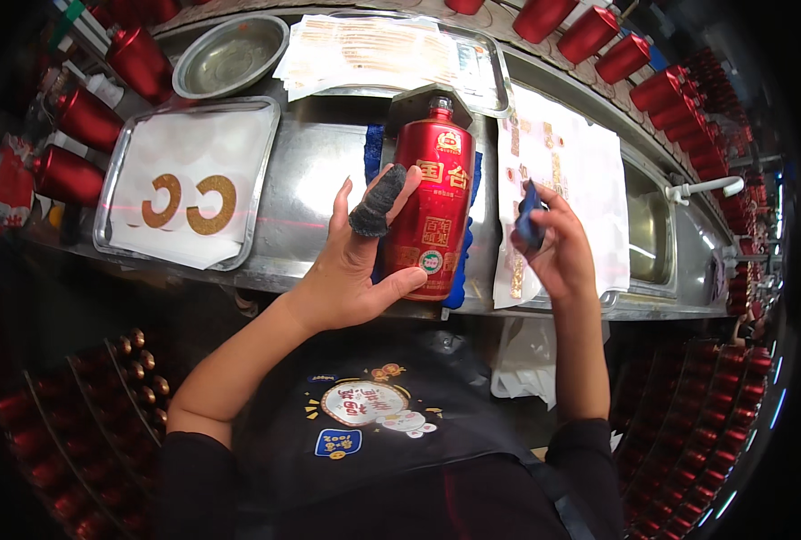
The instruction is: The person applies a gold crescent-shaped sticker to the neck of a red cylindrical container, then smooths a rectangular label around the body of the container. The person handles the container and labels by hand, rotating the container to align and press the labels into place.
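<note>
A red bottle (434, 202) with gold markings and a dark cap lies on a blue cloth (373, 148) on the metal worktop. Over its left side is my left hand (355, 261), fingers spread, with thumb and a fingertip at the bottle's face; it does not grip the bottle. A dark grey knitted sleeve (379, 203) wraps one finger of that hand. To the right of the bottle, my right hand (558, 243) pinches a small dark blue piece (530, 218), partly hidden by the fingers; its exact kind I cannot make out.
At left, a metal tray (265, 148) holds white paper with two gold C-shaped pieces (212, 203). Behind are a metal bowl (231, 56) and stacked label sheets (364, 49). A sheet with gold strips (589, 171) lies right, before a sink (661, 229). Red bottles (589, 34) line the surroundings.
</note>
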